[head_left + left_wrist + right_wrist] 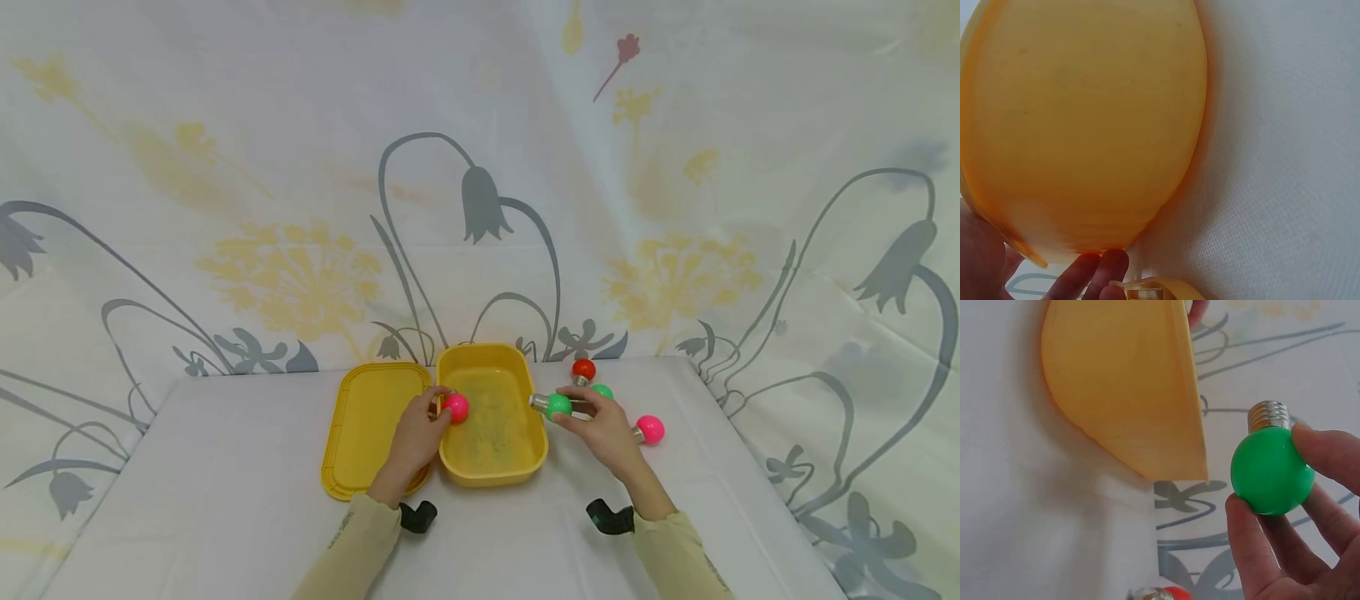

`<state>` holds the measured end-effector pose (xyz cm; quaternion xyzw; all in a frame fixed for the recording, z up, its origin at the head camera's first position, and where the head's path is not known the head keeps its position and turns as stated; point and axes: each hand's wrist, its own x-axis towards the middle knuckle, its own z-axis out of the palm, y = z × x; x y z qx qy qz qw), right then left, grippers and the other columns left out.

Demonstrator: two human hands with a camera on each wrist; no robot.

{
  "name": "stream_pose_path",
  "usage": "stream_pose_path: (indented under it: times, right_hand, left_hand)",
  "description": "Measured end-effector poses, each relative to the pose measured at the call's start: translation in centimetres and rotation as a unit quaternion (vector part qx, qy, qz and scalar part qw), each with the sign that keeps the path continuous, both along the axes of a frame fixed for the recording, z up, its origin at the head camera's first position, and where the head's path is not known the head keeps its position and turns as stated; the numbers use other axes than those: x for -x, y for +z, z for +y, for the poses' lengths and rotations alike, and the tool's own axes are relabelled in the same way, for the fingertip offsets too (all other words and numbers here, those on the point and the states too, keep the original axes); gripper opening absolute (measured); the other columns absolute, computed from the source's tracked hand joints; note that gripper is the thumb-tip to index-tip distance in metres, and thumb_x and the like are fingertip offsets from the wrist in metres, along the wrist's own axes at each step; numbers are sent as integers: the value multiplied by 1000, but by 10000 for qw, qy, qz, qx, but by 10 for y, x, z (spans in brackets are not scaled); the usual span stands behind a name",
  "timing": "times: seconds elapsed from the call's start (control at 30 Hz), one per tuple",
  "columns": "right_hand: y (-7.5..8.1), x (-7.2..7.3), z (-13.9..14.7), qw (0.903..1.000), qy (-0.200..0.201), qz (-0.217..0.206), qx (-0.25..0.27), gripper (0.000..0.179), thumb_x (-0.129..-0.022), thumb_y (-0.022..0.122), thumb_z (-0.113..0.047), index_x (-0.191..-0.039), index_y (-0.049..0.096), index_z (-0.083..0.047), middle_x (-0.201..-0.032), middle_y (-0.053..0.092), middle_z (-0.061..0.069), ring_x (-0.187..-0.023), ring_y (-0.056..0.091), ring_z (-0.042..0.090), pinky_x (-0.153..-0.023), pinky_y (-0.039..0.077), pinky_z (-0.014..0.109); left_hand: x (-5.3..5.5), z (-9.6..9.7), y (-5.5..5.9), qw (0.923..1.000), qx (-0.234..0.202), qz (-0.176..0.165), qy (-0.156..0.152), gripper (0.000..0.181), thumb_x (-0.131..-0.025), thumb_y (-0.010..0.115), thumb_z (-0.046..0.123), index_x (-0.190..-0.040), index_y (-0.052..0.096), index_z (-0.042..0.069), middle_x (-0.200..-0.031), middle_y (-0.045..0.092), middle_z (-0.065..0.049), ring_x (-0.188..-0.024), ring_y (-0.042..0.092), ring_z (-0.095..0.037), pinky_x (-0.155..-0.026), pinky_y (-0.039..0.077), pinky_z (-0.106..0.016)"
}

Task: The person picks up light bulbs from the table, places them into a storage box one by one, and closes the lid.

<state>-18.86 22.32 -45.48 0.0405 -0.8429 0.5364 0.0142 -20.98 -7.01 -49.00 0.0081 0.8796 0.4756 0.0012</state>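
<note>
My left hand [418, 429] grips the left wall of a yellow plastic box [491, 481], its fingers [1110, 267] against the outside of the wall. Right beside that thumb, just inside the rim, is a pink light bulb [456, 407]; in the left wrist view the box hides it. At the box's right rim, my right hand [606, 429] pinches a green light bulb [1272, 472] by its round globe between thumb and fingertips. The bulb's silver screw base [538, 402] points left, toward the box.
A yellow lid [375, 417] lies flat left of the box. To the right, around my right hand, lie a red bulb [583, 368], a second green bulb [602, 391] and another pink bulb [651, 430]. A flower-printed cloth [480, 275] hangs behind the white table [225, 500].
</note>
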Motion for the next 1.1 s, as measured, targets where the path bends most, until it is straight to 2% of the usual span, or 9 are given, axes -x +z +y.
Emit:
stream_pose_path:
  times: [0.3,0.73,1.1]
  right_hand:
    - [-1,7,-9,9995,239,-30,181,45,-87,78,-17,-128,63,-5,-128,60,12,-118,59,35,-90,53,37]
    - [1,15,-24,9993,341,-61,164,43,-87,77,-18,-127,64,-9,-129,60,8,-119,58,33,-93,51,41]
    - [1,24,-36,9984,474,-187,241,48,-88,77,-21,-130,62,-6,-128,61,11,-117,60,33,-95,50,42]
  left_hand:
    - [0,0,1,10000,56,47,23,32,-97,62,17,-129,60,16,-102,56,-9,-91,53,-26,-77,48,-38]
    - [3,0,-6,10000,-5,20,75,32,-97,62,19,-128,61,17,-101,54,-9,-91,51,-26,-77,46,-37]
    - [2,1,-4,10000,14,29,66,32,-97,62,19,-128,61,17,-102,55,-9,-91,52,-26,-77,47,-37]
